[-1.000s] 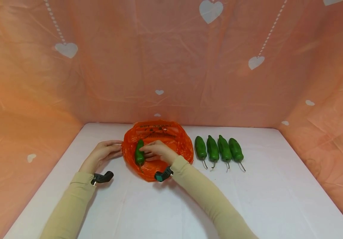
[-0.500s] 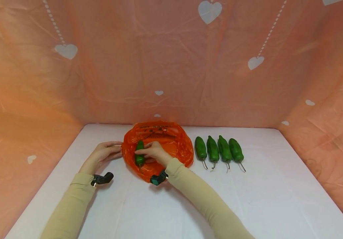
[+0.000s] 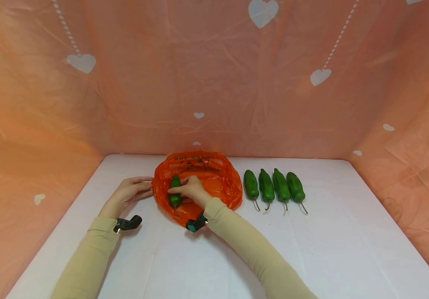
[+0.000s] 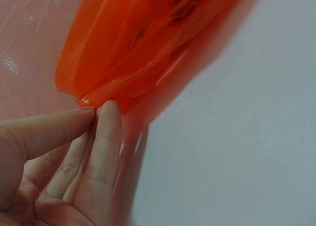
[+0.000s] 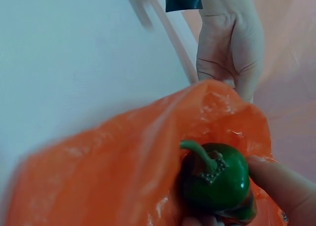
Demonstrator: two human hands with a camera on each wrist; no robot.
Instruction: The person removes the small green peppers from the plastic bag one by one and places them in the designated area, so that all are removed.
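Observation:
An orange plastic bag (image 3: 214, 178) with dark print lies opened wide on the white table. Inside its left part is a green chili pepper (image 3: 175, 200), stem toward the person. My right hand (image 3: 195, 190) reaches into the bag and grips this pepper, thumb on one side and fingers partly hidden beneath, as the right wrist view shows. At the bag's left rim, my left hand (image 3: 127, 192) pinches the edge of the plastic between thumb and forefinger (image 4: 106, 137). Several more green chili peppers (image 3: 281, 187) lie side by side to the right of the bag.
A white cloth (image 3: 334, 249) covers the table. Orange sheeting with white hearts (image 3: 229, 91) hangs behind and at both sides. Each wrist carries a small dark camera; the left camera (image 3: 127, 223) sits over the table just below the bag's left side.
My right hand has moved slightly left, and its thumb has come across the pepper in the bag, which it now grips. My left hand stays at the bag's rim.

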